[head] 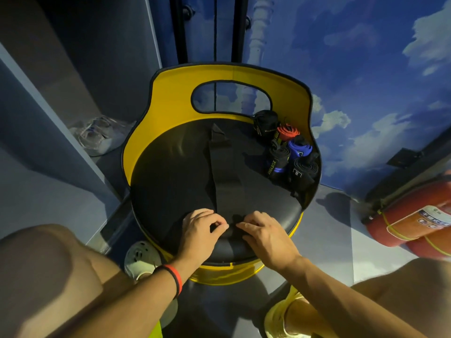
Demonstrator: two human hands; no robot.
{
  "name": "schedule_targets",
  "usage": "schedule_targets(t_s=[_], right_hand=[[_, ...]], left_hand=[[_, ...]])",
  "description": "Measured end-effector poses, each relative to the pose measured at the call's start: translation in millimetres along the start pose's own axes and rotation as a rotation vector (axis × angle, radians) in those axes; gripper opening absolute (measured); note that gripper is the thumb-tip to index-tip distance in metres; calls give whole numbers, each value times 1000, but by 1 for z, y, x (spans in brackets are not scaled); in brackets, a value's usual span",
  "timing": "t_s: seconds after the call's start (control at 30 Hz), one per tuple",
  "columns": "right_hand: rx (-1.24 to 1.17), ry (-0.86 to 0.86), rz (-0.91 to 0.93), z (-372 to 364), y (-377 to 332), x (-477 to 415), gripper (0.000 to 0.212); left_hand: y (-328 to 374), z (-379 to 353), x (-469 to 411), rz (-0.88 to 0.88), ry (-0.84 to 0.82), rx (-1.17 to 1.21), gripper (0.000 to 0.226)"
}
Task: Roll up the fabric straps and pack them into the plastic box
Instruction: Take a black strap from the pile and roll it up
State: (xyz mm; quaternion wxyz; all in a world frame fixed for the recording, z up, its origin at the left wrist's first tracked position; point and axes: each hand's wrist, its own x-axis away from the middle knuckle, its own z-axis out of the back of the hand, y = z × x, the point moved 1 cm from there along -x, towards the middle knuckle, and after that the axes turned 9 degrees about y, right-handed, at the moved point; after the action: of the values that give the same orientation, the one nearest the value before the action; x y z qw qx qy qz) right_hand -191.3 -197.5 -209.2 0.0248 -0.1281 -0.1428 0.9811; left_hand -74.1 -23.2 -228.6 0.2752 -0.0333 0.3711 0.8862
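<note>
A long black fabric strap lies flat along the middle of a round black seat cushion, running away from me. At its near end, my left hand and my right hand both pinch the strap with curled fingers, the fingertips almost meeting. At the seat's back right sits a pile of rolled straps: black, red, blue and black-and-yellow ones. No plastic box is in view.
The cushion sits in a yellow chair with a curved backrest. A red fire extinguisher lies on the floor at right. A clear bag with white items rests in the left corner. My knees frame the bottom.
</note>
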Motion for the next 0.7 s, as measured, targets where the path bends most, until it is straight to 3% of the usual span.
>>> schedule_targets(t_s=[0.13, 0.23, 0.4, 0.7], right_hand=[[-20, -39, 10, 3, 1, -10, 36], [-44, -83, -12, 7, 1, -13, 35], [-149, -87, -129, 10, -4, -9, 24], [-139, -53, -210, 6, -7, -7, 32]], left_hand=[[-5, 5, 10, -57, -77, -6, 28], [0, 12, 11, -3, -95, -26, 34], [11, 17, 18, 56, -44, -58, 35], [11, 20, 18, 157, -48, 3, 20]])
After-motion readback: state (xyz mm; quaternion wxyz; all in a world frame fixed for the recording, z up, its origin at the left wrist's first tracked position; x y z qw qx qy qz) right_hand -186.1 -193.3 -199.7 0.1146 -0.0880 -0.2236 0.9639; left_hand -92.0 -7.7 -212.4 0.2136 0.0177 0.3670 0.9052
